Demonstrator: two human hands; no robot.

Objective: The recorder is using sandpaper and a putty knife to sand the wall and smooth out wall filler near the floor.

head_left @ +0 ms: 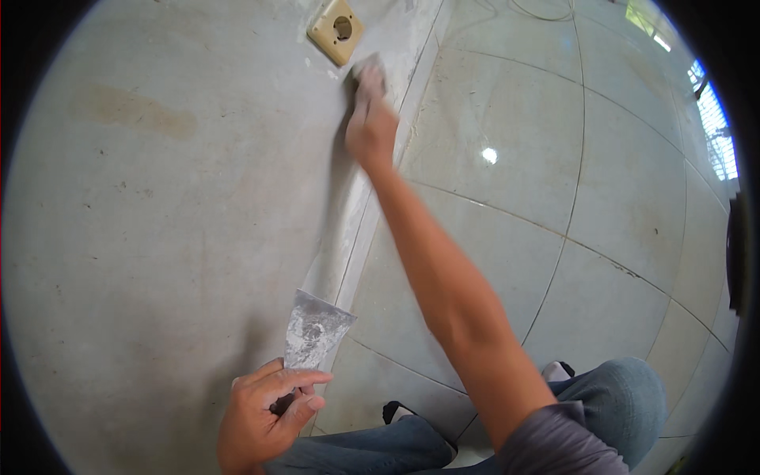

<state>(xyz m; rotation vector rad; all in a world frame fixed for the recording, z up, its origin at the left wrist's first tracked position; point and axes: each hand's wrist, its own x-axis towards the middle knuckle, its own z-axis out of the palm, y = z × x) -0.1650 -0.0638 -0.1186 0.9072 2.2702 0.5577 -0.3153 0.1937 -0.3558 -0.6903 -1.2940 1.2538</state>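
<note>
My right hand point(370, 119) reaches far forward and presses a small grey sanding pad point(367, 73) against the grey plastered wall point(158, 198), just below a beige socket box point(336, 30) with a round hole. Low in the view, my left hand point(265, 416) grips the handle of a putty knife point(313, 332). Its wide metal blade is smeared with dried grey filler and points up toward the wall's foot. My knees in blue jeans point(625, 396) show at the bottom edge.
A light skirting strip point(356, 237) runs along the foot of the wall. Glossy pale floor tiles point(554, 182) spread to the right, with a thin cable point(538, 12) lying at the top. A bright window point(712, 119) sits at the far right.
</note>
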